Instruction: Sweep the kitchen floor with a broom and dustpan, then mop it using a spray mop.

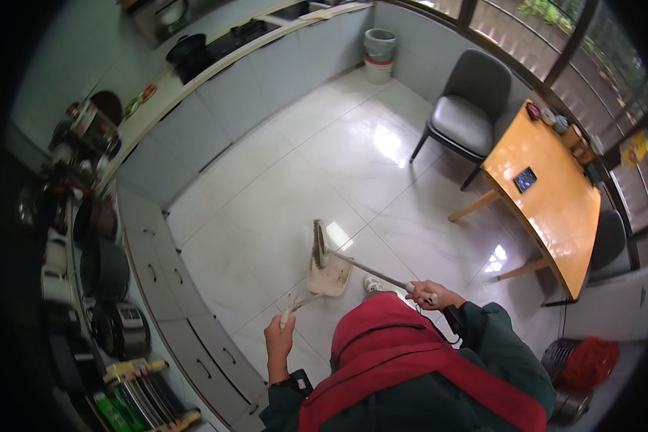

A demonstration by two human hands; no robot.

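My left hand [278, 340] grips the pale handle of a dustpan [328, 278], whose pan rests on the tiled floor. In my right hand [434, 296] is the end of a broom's long handle [372, 271]. The broom head [319, 243] lies over the far edge of the dustpan, its dark bristles turned to the left. One shoe [372, 283] shows just right of the pan.
Grey cabinets [156, 259] with a loaded worktop line the left and far sides. A lidless bin [380, 46] on a white bucket stands in the far corner. At right are a grey chair [464, 121] and a wooden table [556, 216] bearing a phone [525, 180].
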